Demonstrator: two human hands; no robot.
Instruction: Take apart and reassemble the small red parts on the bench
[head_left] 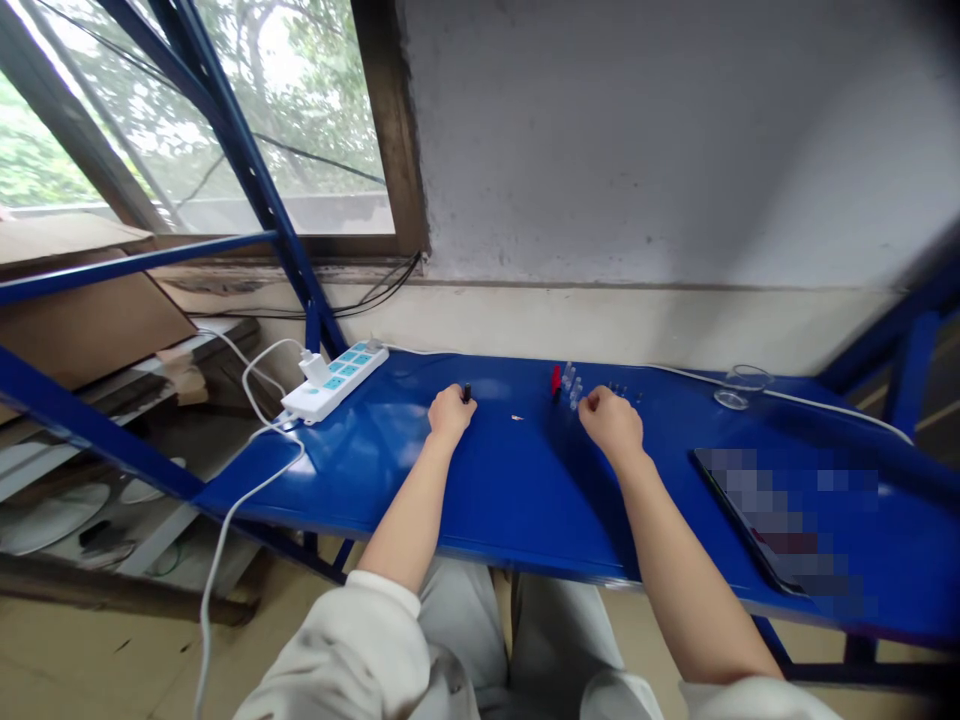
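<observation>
My left hand (451,411) is closed around a small black cylinder (467,392), which stands up between the thumb and fingers above the blue table (517,490). My right hand (611,422) has its fingers pinched together; whatever they may hold is hidden. Just left of it stand several small clear tubes (576,390), close to the fingertips. Beside the tubes is a red and black piece (556,382), too small to name. Behind my right hand lie several tiny dark pieces (619,390). Between my hands rests a small pale scrap (517,418).
A white power strip (337,382) with a plug and cables lies at the table's left end. On the right are a tablet-like device (750,530), partly blurred out, and a round clear dish (731,399). Blue frame posts (296,255) rise at the left.
</observation>
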